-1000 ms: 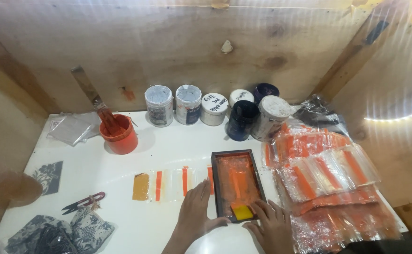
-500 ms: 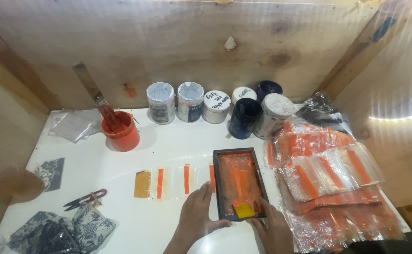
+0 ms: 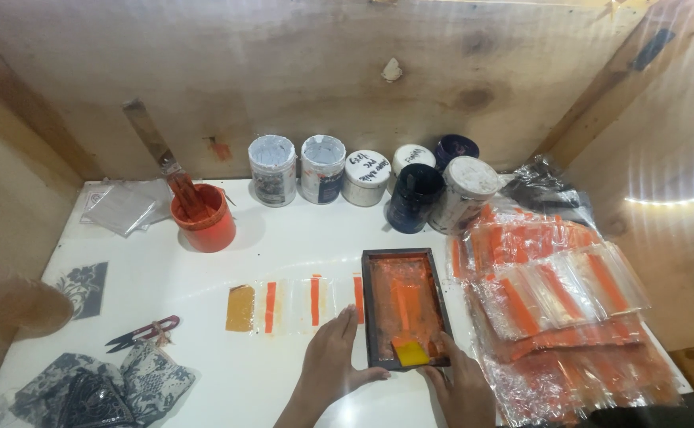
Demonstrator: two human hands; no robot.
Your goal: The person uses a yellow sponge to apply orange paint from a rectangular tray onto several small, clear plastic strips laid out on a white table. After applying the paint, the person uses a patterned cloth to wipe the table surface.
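A small dark-framed printing screen (image 3: 405,305) smeared with orange ink lies on the white table (image 3: 283,246). My left hand (image 3: 329,363) rests flat on the table and presses against the frame's left edge. My right hand (image 3: 462,380) is at the frame's near right corner and holds a small yellow scraper (image 3: 411,353) on the mesh. A row of clear plastic bags with orange stripes (image 3: 295,303) lies under and to the left of the frame.
An orange paint cup with a wide spatula (image 3: 201,215) stands at the back left. Several ink jars (image 3: 367,181) line the wooden back wall. Stacks of printed bags (image 3: 557,313) cover the right side. Snips (image 3: 142,333) and patterned cloth (image 3: 101,384) lie at the near left.
The yellow scraper and my right hand have stayed at the near end of the frame; my left hand shifted slightly along its left edge. The view tilted a little.
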